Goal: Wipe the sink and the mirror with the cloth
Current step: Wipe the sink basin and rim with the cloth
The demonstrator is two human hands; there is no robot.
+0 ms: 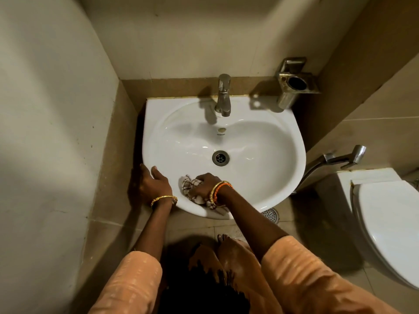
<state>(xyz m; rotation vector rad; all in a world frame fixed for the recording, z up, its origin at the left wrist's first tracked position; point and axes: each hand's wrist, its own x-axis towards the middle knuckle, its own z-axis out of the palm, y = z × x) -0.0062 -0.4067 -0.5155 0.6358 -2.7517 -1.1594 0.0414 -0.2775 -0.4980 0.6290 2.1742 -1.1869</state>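
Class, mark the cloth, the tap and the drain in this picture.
cloth [190,186], head view, checked folds left of the knuckles.
tap [223,96], head view, middle of its body.
drain [220,157], head view, centre of the grate.

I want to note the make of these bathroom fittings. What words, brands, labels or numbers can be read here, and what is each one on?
Small dark brand mark on the sink, just under the overflow hole: too small and blurred to read.
Tap, wall holder, toilet, cloth: no text visible.

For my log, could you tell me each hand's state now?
Left hand: open, resting on the sink rim.
Right hand: gripping the cloth.
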